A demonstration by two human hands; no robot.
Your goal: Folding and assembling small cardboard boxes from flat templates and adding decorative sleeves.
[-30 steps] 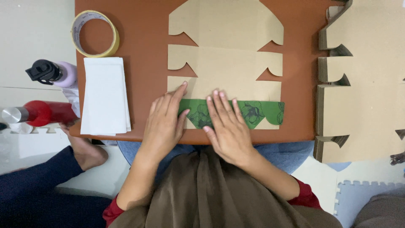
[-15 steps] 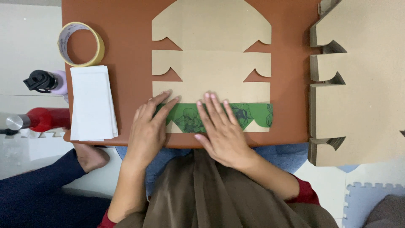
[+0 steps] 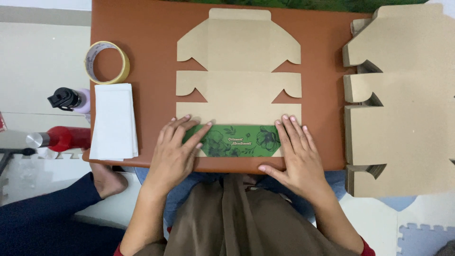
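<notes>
Both hands lie flat with fingers spread, grasping nothing: the left hand (image 3: 176, 151) and the right hand (image 3: 296, 154) press the two ends of a green printed flap (image 3: 237, 141) folded onto a flat cardboard box blank (image 3: 239, 71) at frame centre. The blank rests on a brown bench (image 3: 142, 28). At upper left sit a tape roll (image 3: 106, 61) and white sheets (image 3: 114, 121); a stack of blanks (image 3: 403, 104) fills the right.
</notes>
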